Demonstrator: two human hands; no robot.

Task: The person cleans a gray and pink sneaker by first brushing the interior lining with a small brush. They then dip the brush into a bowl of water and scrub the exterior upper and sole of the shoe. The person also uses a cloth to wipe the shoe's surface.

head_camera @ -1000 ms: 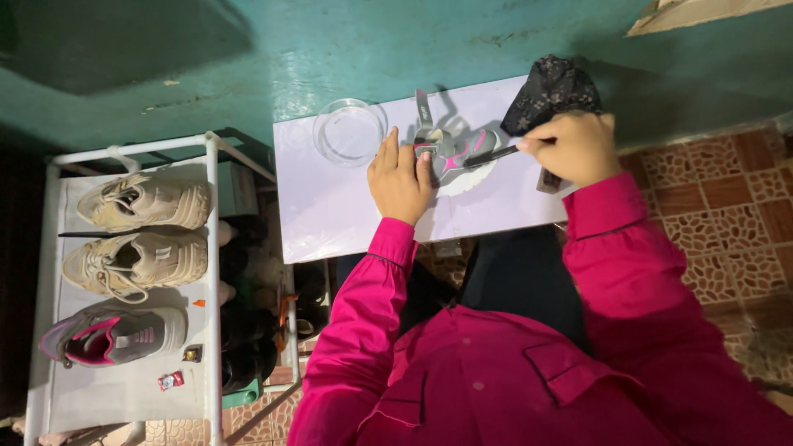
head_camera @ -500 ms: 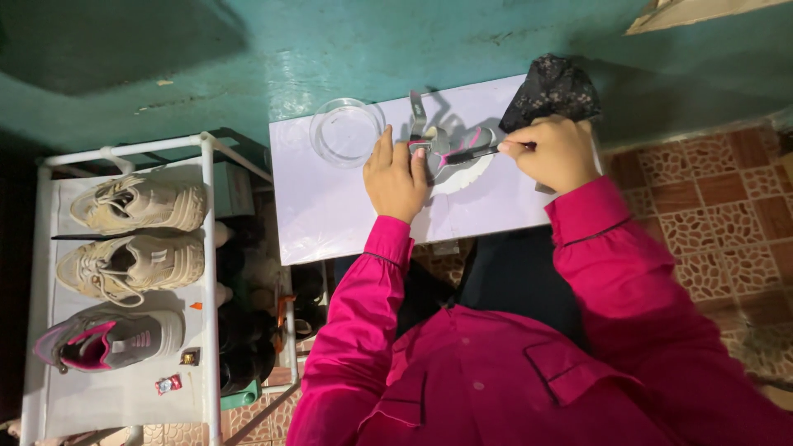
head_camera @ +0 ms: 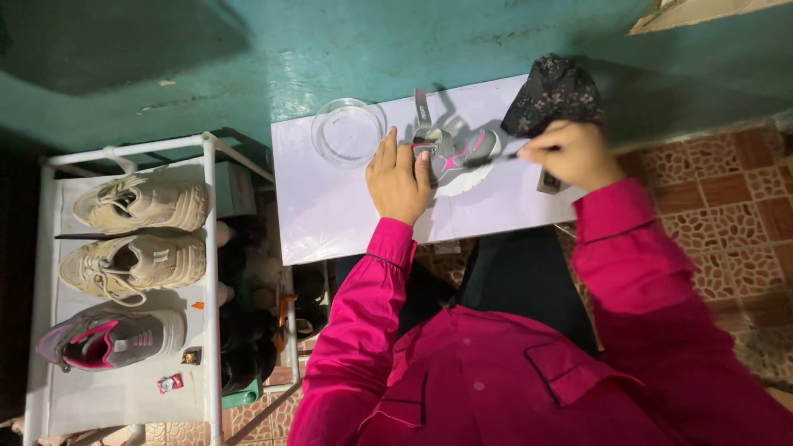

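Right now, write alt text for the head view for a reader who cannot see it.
A person in a pink shirt steadies a grey and pink shoe on a white table with the left hand, while the right hand holds a thin dark tool to it. A clear glass dish and dark cloth sit nearby.

Both arms reach forward, sleeved in pink.
Left hand (head_camera: 400,177) lies flat, fingers spread; right hand (head_camera: 572,154) is curled closed.

A strong light from near the camera falls on the white counter (head_camera: 330,206) and pink sleeves, leaving the frame's corners dim. The teal wall (head_camera: 330,58) shows a glossy sheen. The right hand (head_camera: 572,153) is motion-blurred; the shoe rack (head_camera: 124,396) stays sharp.
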